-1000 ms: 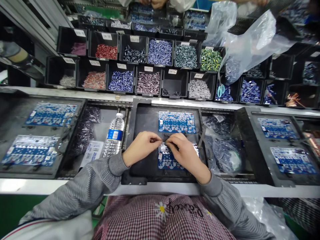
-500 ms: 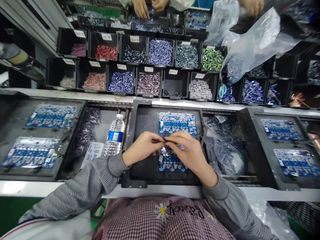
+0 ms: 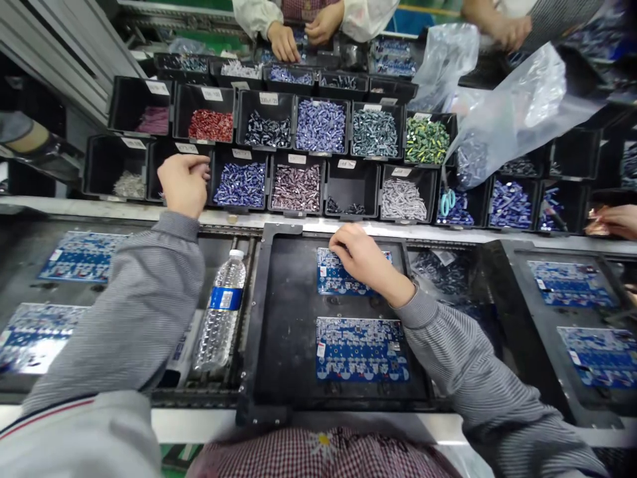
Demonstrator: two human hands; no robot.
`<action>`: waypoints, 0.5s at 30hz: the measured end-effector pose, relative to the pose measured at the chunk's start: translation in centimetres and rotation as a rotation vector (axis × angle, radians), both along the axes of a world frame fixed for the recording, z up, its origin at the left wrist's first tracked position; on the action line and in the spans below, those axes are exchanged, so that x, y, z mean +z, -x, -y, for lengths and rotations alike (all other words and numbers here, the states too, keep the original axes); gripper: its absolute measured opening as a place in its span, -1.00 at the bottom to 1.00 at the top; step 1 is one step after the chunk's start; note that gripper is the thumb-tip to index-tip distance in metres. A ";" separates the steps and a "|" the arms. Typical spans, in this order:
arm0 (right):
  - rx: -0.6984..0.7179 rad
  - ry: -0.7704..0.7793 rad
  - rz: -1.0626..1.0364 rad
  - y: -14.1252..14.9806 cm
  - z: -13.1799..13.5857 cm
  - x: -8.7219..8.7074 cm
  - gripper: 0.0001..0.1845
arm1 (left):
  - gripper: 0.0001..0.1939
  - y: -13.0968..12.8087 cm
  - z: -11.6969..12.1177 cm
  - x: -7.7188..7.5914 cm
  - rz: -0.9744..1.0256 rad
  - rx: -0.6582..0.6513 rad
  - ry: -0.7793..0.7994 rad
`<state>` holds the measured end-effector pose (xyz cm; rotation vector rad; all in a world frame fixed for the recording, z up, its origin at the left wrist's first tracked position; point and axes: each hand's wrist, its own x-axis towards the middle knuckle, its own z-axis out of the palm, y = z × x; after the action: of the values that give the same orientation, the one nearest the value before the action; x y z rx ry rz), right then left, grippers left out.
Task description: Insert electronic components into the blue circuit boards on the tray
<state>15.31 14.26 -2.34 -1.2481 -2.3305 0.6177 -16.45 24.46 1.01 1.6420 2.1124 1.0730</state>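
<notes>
My left hand [image 3: 184, 186] is over a black bin of small orange-red parts in the front row. Its fingers are curled, and whatever they may hold is hidden. Above the upper blue circuit board [image 3: 331, 282], my right hand [image 3: 361, 255] has its thumb and fingers pinched together. Anything between those fingertips is too small to make out. A lower circuit board [image 3: 361, 348] lies flat in the same black tray [image 3: 286, 318], with no hand on it. To the left of my left hand is a bin of pale wire-leaded parts [image 3: 130, 184].
Bins of blue parts [image 3: 241, 184] and brown parts [image 3: 297, 187] stand behind a metal rail. A water bottle [image 3: 222, 312] is left of the tray. Light-blue scissors [image 3: 446, 201] and a plastic bag [image 3: 517, 119] are right. A co-worker's hands [image 3: 303, 40] are across the line.
My hands have parted from close together over the tray. My left hand has gone up and left to the bins, my right slightly up over the upper board. The view has shifted.
</notes>
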 end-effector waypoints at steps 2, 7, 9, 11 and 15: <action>0.002 -0.001 -0.001 -0.1 0.2 0.0 -0.83 | -0.70 1.4 -1.8 -0.8 -0.039 0.006 -0.036; -0.016 -0.023 -0.004 -0.1 0.4 0.1 -0.82 | -0.66 2.1 -2.2 -1.1 -0.148 -0.026 0.034; -0.021 -0.026 -0.014 -0.1 0.4 0.0 -0.83 | -0.59 1.4 -1.2 -0.8 -0.235 -0.022 0.047; -0.018 -0.030 -0.017 -0.1 0.4 -0.1 -0.83 | -0.50 0.0 -0.2 -0.6 -0.313 -0.042 -0.050; -0.013 -0.056 -0.010 -0.1 0.5 0.0 -0.82 | -0.46 -3.4 0.3 -1.2 -0.400 -0.389 -0.043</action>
<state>15.39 13.79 -2.36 -1.2320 -2.3135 0.5494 -13.06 24.17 -0.15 2.3227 1.8626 0.7179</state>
